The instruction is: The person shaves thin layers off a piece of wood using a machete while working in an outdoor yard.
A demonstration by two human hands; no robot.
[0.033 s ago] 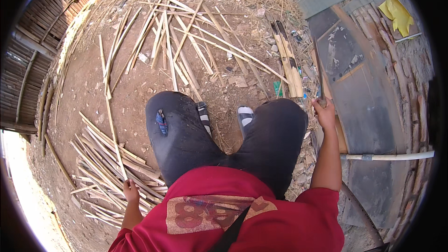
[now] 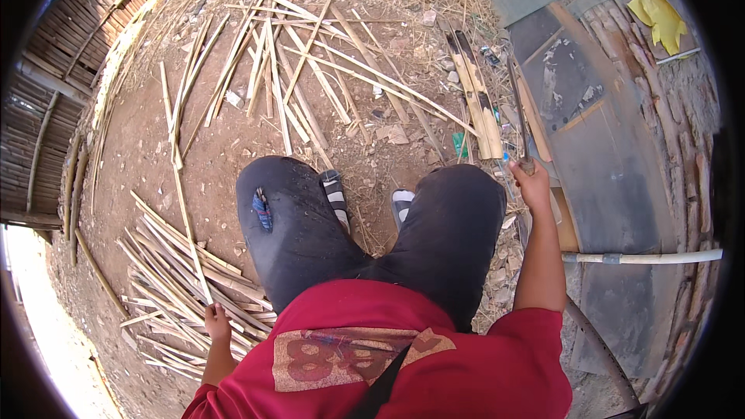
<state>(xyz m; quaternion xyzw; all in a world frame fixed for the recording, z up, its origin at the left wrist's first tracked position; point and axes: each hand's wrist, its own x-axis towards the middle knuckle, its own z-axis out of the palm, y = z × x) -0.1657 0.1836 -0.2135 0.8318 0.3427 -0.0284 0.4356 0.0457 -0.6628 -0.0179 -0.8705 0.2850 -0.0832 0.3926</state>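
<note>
I sit low on bare earth in black trousers and a red shirt. My left hand point(image 2: 217, 324) is down at my left side, closed on the near end of a long thin bamboo strip point(image 2: 180, 186) that runs away across the ground. It rests at the edge of a pile of split bamboo strips point(image 2: 167, 271). My right hand point(image 2: 532, 183) is raised beside my right knee and grips the handle of a long narrow blade point(image 2: 517, 109) that points away from me.
More bamboo strips point(image 2: 303, 70) lie scattered ahead, with thicker split bamboo pieces point(image 2: 477, 105) near the blade. A dark metal sheet point(image 2: 605, 140), a white pipe point(image 2: 652, 257) and a yellow cloth point(image 2: 660, 15) are on the right. A bamboo wall point(image 2: 46, 77) stands at left.
</note>
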